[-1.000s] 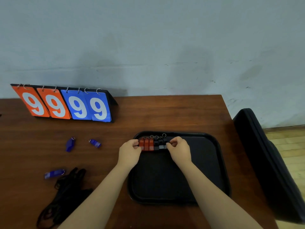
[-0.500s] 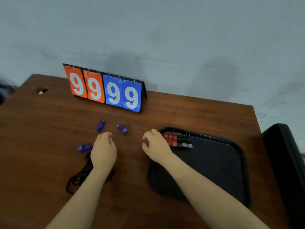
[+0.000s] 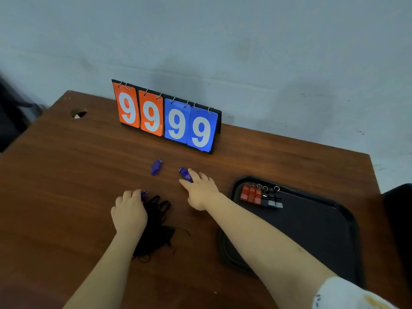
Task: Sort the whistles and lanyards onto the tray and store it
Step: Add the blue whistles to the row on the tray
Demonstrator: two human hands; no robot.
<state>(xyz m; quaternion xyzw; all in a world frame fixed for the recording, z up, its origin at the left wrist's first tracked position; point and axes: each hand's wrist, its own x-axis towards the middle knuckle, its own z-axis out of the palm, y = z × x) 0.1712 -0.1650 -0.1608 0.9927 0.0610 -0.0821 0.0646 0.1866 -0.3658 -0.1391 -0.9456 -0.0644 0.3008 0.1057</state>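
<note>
A black tray [image 3: 321, 237] lies on the right of the wooden table, with a row of red whistles [image 3: 251, 194] and black whistles [image 3: 272, 199] at its far left corner. Three blue whistles are on the table. My left hand [image 3: 129, 211] grips one blue whistle [image 3: 143, 194], mostly hidden under its fingers. My right hand [image 3: 200, 189] pinches a second blue whistle [image 3: 185, 174]. A third blue whistle [image 3: 156, 167] lies free between them, further back. A heap of black lanyards [image 3: 159, 226] sits beside and under my left hand.
A flip scoreboard [image 3: 166, 118] showing 9999 stands at the back of the table [image 3: 66, 175]. A cable hole [image 3: 78, 113] is at the table's back left. A dark chair or case [image 3: 399, 219] stands off the right edge.
Both hands left the whistle row on the tray and moved left. The left hand now grips one blue whistle and the right one pinches another. The view turned left.
</note>
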